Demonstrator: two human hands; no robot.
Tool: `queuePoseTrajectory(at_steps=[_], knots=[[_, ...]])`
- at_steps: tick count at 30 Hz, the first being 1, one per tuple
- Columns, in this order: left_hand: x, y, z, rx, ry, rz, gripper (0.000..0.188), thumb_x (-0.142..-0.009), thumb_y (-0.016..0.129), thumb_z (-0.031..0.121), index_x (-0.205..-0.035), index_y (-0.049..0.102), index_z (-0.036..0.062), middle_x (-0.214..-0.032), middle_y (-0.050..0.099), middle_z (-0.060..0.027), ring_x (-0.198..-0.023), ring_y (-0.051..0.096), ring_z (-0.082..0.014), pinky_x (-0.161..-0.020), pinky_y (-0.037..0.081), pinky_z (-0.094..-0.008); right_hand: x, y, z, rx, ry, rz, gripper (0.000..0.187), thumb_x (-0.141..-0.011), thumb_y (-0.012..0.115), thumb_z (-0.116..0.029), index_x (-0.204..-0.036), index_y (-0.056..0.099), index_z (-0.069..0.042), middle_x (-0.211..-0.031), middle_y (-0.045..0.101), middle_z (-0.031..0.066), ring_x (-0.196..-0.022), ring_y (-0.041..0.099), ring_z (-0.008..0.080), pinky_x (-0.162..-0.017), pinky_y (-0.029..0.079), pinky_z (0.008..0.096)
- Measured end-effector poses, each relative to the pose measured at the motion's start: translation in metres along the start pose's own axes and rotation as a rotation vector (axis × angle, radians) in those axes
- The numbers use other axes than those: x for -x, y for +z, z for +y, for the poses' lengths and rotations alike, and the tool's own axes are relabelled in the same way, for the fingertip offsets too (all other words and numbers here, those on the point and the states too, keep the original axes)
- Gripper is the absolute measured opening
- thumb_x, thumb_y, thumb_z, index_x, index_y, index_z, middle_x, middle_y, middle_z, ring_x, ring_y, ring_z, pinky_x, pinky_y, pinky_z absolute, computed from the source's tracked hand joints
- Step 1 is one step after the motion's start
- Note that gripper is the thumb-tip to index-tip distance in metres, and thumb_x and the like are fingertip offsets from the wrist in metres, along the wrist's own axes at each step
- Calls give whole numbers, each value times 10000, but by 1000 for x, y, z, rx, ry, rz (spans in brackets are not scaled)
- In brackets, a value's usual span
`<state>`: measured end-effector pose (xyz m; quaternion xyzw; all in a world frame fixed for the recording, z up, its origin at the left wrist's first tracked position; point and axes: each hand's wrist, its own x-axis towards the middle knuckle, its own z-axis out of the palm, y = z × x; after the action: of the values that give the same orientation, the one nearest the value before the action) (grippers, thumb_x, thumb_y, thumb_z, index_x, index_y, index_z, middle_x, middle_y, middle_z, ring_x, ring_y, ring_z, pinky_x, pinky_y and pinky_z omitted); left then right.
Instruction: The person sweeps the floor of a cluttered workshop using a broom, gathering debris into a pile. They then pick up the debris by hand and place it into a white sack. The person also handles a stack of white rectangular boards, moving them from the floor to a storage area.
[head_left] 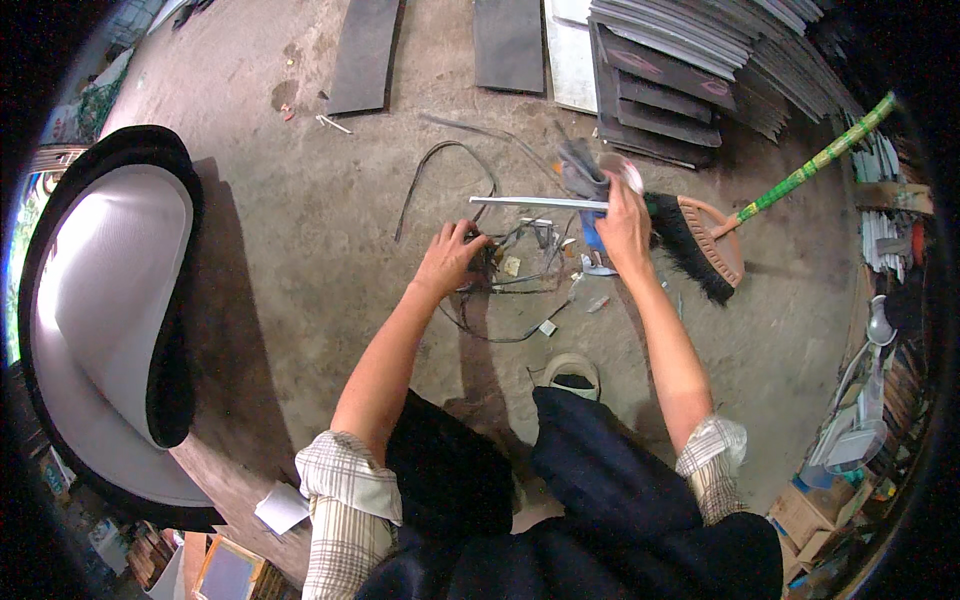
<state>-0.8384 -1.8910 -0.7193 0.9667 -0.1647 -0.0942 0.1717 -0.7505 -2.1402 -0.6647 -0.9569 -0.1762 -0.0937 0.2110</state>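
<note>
My left hand [450, 258] reaches down to the concrete floor, its fingers curled around a tangle of thin black strips [487, 270]. Loops of the same dark strip [440, 148] spread over the floor beyond it. Off to the right, my right hand [626, 222] is closed on a bundle. A straight, narrow white strip [535, 202] sticks out of it to the left, and crumpled grey and blue scrap [583, 175] hangs at the fingers, partly blurred. Small bits of litter, including a pale square piece [547, 327], lie between my hands and my shoe [573, 376].
A broom [712, 235] with black bristles and a green handle lies right of my right hand. Dark flat panels [365, 55] and stacked boards [665, 95] are at the far side. A large curved white-and-black piece [110, 270] stands left. Cardboard boxes [805, 515] sit lower right.
</note>
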Motion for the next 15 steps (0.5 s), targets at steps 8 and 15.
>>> queuePoseTrajectory(at_steps=[8, 15], knots=[[-11, 7, 0, 10, 100, -51, 335, -593, 601, 69, -914, 517, 118, -992, 423, -71, -963, 404, -239, -778, 384, -342, 93, -11, 25, 177, 254, -278, 575, -570, 623, -9, -1078, 359, 34, -937, 490, 203, -863, 480, 323, -761, 370, 345], [-17, 12, -5, 160, 49, 4, 437, -557, 626, 42, -956, 448, 56, -969, 440, -96, -925, 433, -274, -764, 400, -348, 121, 6, 5, 139, 172, -270, 1109, -463, 732, -395, -1224, 71, 67, -1030, 427, 215, -987, 402, 304, -922, 189, 422]])
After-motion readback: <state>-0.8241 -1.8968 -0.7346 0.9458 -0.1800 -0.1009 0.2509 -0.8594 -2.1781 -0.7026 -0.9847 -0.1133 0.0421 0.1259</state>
